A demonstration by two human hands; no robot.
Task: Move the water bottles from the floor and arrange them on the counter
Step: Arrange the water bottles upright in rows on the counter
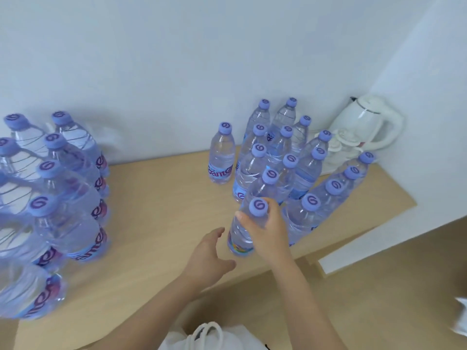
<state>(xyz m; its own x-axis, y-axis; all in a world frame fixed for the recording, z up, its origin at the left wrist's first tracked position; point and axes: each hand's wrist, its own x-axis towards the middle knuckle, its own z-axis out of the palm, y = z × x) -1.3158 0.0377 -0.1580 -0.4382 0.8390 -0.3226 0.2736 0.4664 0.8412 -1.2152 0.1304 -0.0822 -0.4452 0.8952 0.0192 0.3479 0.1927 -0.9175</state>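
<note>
Gripped around the neck by the right hand point(267, 231), a water bottle point(242, 236) stands on the counter point(164, 210) at lower centre of the frame, beside the bottle cluster point(290, 160) at right, while the left hand point(209, 251) hovers nearby, fingers spread and holding nothing.

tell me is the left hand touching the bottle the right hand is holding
Apart. The head view shows bare counter between the open left hand and the bottle, which the right hand grips below the cap.
</note>
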